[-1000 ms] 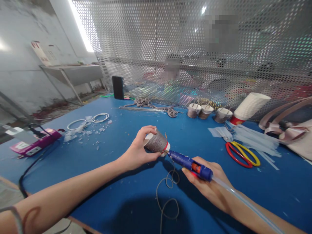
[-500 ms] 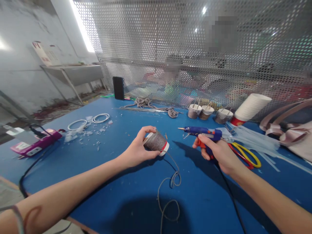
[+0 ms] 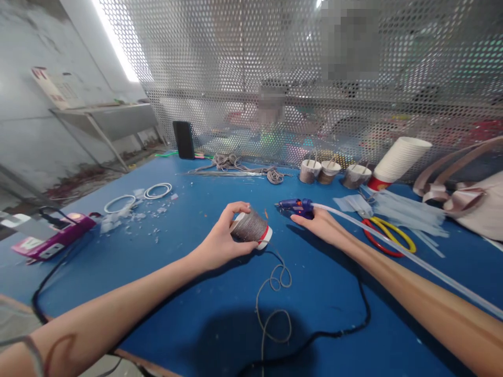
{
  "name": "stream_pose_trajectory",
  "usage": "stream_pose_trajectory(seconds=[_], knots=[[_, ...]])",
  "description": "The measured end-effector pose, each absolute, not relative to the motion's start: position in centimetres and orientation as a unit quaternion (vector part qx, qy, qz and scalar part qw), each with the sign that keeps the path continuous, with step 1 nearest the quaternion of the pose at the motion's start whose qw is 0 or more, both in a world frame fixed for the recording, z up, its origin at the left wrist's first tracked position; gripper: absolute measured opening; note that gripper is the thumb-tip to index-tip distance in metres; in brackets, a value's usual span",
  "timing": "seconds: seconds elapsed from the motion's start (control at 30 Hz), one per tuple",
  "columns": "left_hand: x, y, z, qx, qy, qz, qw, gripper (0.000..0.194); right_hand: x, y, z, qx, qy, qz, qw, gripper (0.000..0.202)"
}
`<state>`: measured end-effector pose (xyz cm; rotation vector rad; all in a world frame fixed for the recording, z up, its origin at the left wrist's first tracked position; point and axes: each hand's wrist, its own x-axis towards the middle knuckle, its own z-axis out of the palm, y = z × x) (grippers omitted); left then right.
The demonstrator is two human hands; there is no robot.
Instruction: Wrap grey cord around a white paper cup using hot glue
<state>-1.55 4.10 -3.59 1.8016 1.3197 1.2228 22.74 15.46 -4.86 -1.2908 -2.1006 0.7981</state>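
Cord (image 3: 291, 327) off the cup (image 3: 252, 228) the left hand (image 3: 222, 242) pinches could snag if the right hand (image 3: 321, 226), seemingly gripping the glue gun (image 3: 295, 207), drags near cable (image 3: 334, 333).

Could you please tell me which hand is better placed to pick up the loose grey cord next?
Probably the right hand, once free of the glue gun: the left hand is gripping the cord-wrapped cup, and the loose cord lies between the two forearms.
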Motion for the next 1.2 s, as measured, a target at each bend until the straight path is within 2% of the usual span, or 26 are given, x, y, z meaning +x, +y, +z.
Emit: stream_pose_trajectory(seconds=[0.17,0.3,0.43,0.57,0.67,0.77,0.9,1.07,1.1,1.2], knots=[[-1.5,3.8,-3.0,0.659,0.506,0.463,0.309,0.054,25.4,11.1,-5.0,-0.538,-0.725,0.172,0.394,0.028],[-1.2,3.6,-2.8,0.657,0.512,0.458,0.312,0.055,26.0,6.9,-4.2,-0.478,-0.743,0.177,0.434,0.016],[-0.4,3.3,-2.7,0.666,0.513,0.456,0.291,0.053,23.4,4.9,-3.8,-0.419,-0.744,0.348,0.387,0.009],[0.0,2.8,-2.7,0.698,0.510,0.452,0.221,0.051,19.8,4.8,-4.2,-0.360,-0.632,0.585,0.359,0.033],[-0.1,2.6,-2.7,0.715,0.511,0.446,0.168,0.048,18.5,5.1,-4.0,-0.371,-0.593,0.650,0.296,0.032],[-0.3,2.5,-2.7,0.719,0.520,0.435,0.154,0.050,18.5,5.4,-3.7,-0.388,-0.632,0.600,0.300,0.023],[-0.1,2.3,-2.5,0.711,0.536,0.420,0.173,0.052,19.4,5.7,-3.5,-0.365,-0.751,0.444,0.326,0.006],[0.3,2.1,-2.3,0.695,0.551,0.408,0.216,0.052,20.1,5.7,-3.4,-0.324,-0.827,0.313,0.336,0.005],[0.3,2.0,-2.3,0.693,0.552,0.408,0.217,0.052,20.0,5.7,-3.5,-0.326,-0.829,0.307,0.335,0.003],[0.3,2.0,-2.5,0.702,0.549,0.412,0.189,0.051,19.5,5.7,-3.8,-0.357,-0.787,0.347,0.365,0.020]])
